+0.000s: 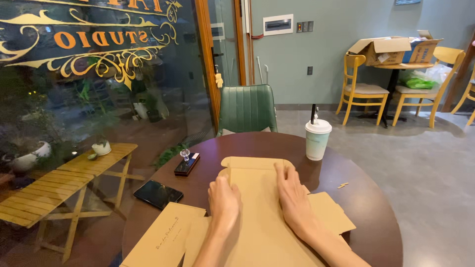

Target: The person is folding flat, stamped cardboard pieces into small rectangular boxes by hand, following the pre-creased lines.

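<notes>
Cardboard sheet (262,217): one flat brown box blank with side flaps, lying on the near half of the round table (366,207), under both hands.
Left hand (223,200): open, palm down, fingers together, pressed flat on the sheet's left part; grips nothing.
Right hand (293,198): open, palm down, fingers stretched forward along a crease on the sheet's right part; grips nothing.
Envelope (166,240): one flat brown piece at the near left table edge, touching the sheet.
Phone (158,194): one, dark, face up, left of the hands.
Small dark case (187,164): one, beyond the phone, with a clear round knob (184,154) just beside it.
Cup (317,138): one lidded pale cup with a dark straw, upright, far right of the sheet; contents hidden.
Green chair (247,109): one, behind the table.
Yellow chairs (361,89): two whole, a third partly seen, by the far small table.
Open cartons (391,49): two on that table; contents not visible.
</notes>
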